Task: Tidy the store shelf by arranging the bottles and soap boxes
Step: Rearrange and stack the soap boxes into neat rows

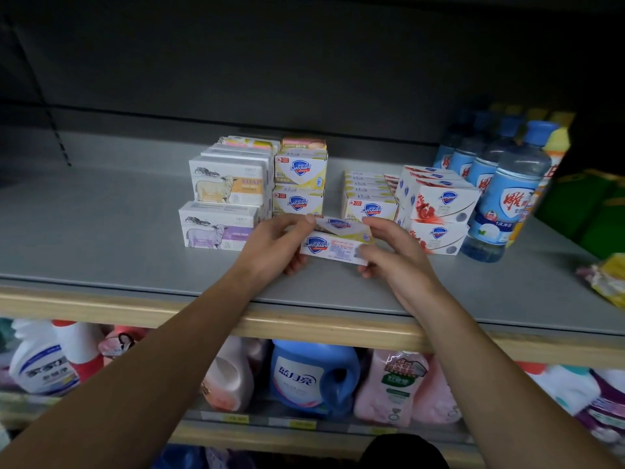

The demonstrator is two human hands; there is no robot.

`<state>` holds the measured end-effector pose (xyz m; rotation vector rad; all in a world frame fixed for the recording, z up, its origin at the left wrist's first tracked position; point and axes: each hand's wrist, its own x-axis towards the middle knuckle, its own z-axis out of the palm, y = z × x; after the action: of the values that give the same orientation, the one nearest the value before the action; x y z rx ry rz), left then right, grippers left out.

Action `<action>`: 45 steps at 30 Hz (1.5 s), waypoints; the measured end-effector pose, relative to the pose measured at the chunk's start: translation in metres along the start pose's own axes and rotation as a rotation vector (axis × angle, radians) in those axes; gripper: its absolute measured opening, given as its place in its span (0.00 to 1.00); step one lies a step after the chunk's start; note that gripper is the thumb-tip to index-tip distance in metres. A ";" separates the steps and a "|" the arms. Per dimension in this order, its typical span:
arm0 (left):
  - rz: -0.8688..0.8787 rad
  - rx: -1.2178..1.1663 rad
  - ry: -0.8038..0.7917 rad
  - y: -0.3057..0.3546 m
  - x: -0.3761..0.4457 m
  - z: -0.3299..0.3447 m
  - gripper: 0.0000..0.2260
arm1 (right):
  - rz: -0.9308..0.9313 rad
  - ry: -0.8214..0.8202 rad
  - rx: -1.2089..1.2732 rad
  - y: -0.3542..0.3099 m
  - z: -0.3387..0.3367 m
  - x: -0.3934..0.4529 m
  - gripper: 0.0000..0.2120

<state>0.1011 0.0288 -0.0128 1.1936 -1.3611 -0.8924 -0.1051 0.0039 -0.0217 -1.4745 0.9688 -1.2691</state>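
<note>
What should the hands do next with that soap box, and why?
Probably set the soap box on the low yellow stack just behind it. Both the left hand and right hand hold it above the shelf, its yellow Safeguard label matches that stack, and the yellow stack to the left stands taller.

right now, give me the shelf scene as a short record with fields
held item: yellow soap box, tilted, above the shelf
left hand: grips the box's left end
right hand: grips the box's right end
left of box: sheep soap boxes, stacked
behind box: yellow stacks
right of box: red-print boxes, then blue bottles
lower shelf: detergent jugs
</note>
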 end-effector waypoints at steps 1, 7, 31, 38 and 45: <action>0.001 -0.026 0.015 0.000 0.001 0.000 0.13 | -0.028 -0.018 -0.023 0.001 0.000 0.000 0.20; 0.048 -0.087 0.028 -0.001 0.001 0.002 0.20 | -0.210 0.026 -0.251 0.009 -0.001 0.001 0.25; 0.317 0.367 0.115 -0.014 0.000 0.001 0.19 | -0.118 0.108 -0.484 0.001 0.002 -0.004 0.22; 0.558 0.782 0.146 -0.007 -0.002 0.014 0.20 | -0.058 0.077 -1.078 -0.008 -0.056 -0.018 0.29; 0.569 0.905 0.102 -0.006 0.009 0.030 0.19 | 0.160 -0.031 -1.376 0.002 -0.100 -0.023 0.31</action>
<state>0.0730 0.0154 -0.0210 1.3416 -1.9528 0.2392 -0.2079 0.0105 -0.0260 -2.2806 2.0736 -0.3247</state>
